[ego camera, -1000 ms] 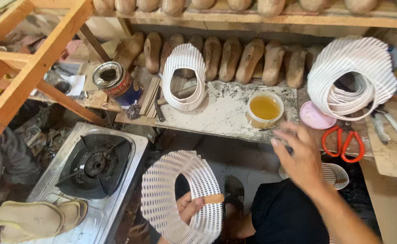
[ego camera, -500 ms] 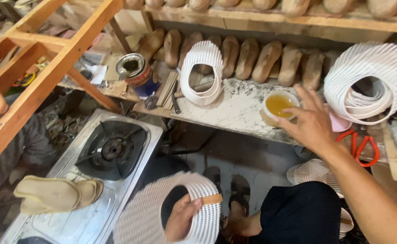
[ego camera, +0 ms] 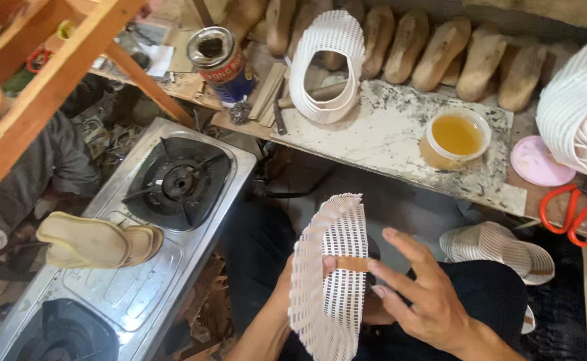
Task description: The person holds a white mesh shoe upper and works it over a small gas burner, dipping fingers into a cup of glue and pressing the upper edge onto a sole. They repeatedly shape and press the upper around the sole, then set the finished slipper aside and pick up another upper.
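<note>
The white mesh band point(ego camera: 330, 274) stands on edge between the two hands, its long axis running roughly up and down in the view, curved like a shallow bowl with the hollow side turned toward the right hand point(ego camera: 427, 301). The left hand point(ego camera: 300, 281) is mostly hidden behind the mesh; only a thumb tip shows at the middle, pressing on a small tan strip point(ego camera: 352, 264) that lies crosswise on the band, so this hand is closed on the band from its far side. The right hand is spread, fingers apart, its fingertips touching or just beside the tan strip's end (contact is hard to tell), and it grips nothing. So the band lies just left of the right hand and directly against the left, which is the nearer one. Beyond the hands, on the counter point(ego camera: 387, 140), a tub of amber glue point(ego camera: 455, 137) sits up and to the right of the right hand, with a pink lid point(ego camera: 537, 162) and red scissors point(ego camera: 576, 214) farther right. A second mesh band point(ego camera: 327, 67) stands beyond the left hand, a tin can point(ego camera: 223, 63) farther left. A gas stove point(ego camera: 166, 200) lies left of the left hand, with tan soles point(ego camera: 96, 242) resting on it.
</note>
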